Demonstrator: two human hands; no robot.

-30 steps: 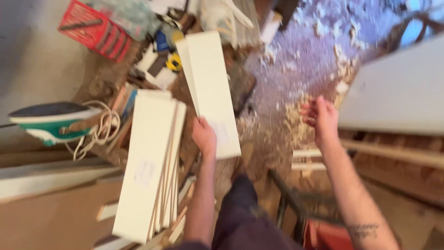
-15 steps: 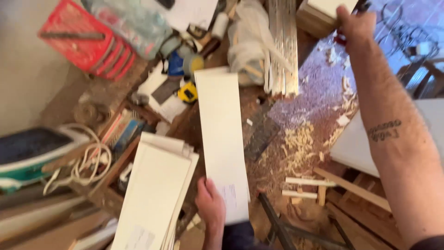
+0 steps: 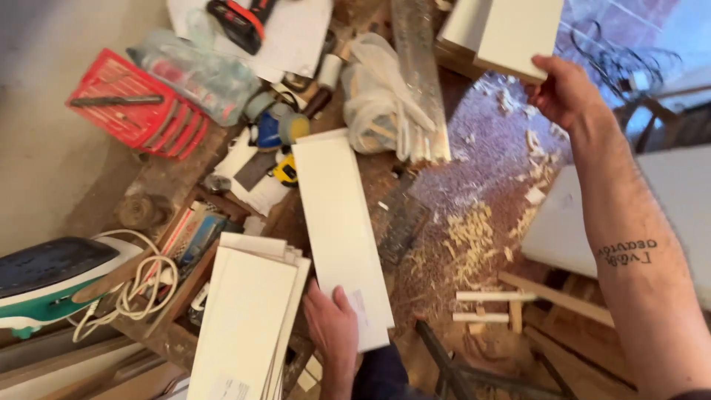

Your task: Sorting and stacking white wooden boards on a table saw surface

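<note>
My left hand (image 3: 333,330) grips the near end of a long white board (image 3: 337,222) that lies lengthwise over the cluttered workbench. Beside it on the left rests a stack of similar white boards (image 3: 244,326). My right hand (image 3: 566,92) is stretched far out to the upper right. Its fingers close on the lower corner of another white panel (image 3: 518,33) in a pile at the top of the view.
A red crate (image 3: 133,107), a plastic bag of strips (image 3: 381,104), a metal ruler (image 3: 422,74), a yellow tape measure (image 3: 285,172) and a green-and-white iron with cord (image 3: 52,278) crowd the bench. Wood shavings (image 3: 474,222) and offcuts litter the floor. A large white panel (image 3: 674,215) stands at right.
My right hand has gone from low by the floor shavings up and away to the far panel pile and taken hold of a panel. The left hand still holds the long board.
</note>
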